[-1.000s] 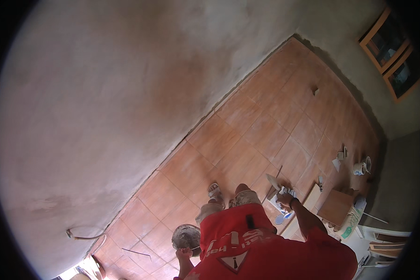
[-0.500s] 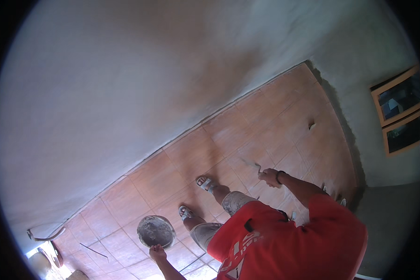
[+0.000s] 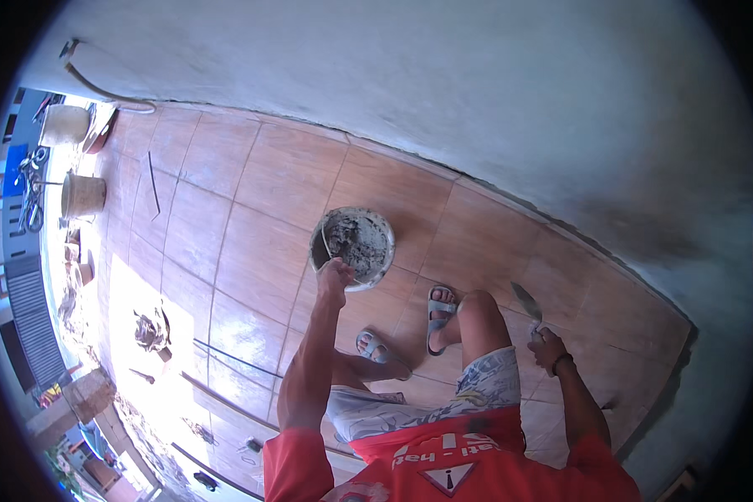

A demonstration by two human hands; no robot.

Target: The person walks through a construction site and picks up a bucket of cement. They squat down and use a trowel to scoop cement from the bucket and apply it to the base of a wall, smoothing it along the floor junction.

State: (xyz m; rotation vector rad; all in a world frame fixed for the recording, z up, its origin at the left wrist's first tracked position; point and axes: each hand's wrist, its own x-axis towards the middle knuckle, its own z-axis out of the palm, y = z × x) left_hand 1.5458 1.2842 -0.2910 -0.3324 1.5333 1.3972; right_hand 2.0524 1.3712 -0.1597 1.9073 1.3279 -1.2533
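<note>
Reddish-brown tiled floor [image 3: 268, 209] extends beneath you, bounded from 11 round to 4 o'clock by a pale plastered wall [image 3: 494, 100], with bright sunlight striking the tiles towards 8 o'clock. Your left grip [image 3: 335, 272] is closed, its fingers curled at the near edge of a round bucket [image 3: 388, 251] beside the thin handle; whether they clasp handle, rim or both cannot be told. The bucket lies immediately at 1 o'clock of that grip, touching it, its mouth facing you and its inside coated with grey material; whether its base meets the floor is unclear. Your right grip [image 3: 546, 347] is closed around the handle of a trowel [image 3: 527, 303], whose blade points to 11 o'clock. From this right grip, the bucket lies well apart, at 10 o'clock. Your sandalled feet [image 3: 441, 318] stand between the two grips. Near the frame's margin, note a curved hose [image 3: 100, 90] by the wall at 10 o'clock and a bucket-shaped pot [image 3: 84, 195] between 9 and 10 o'clock.
</note>
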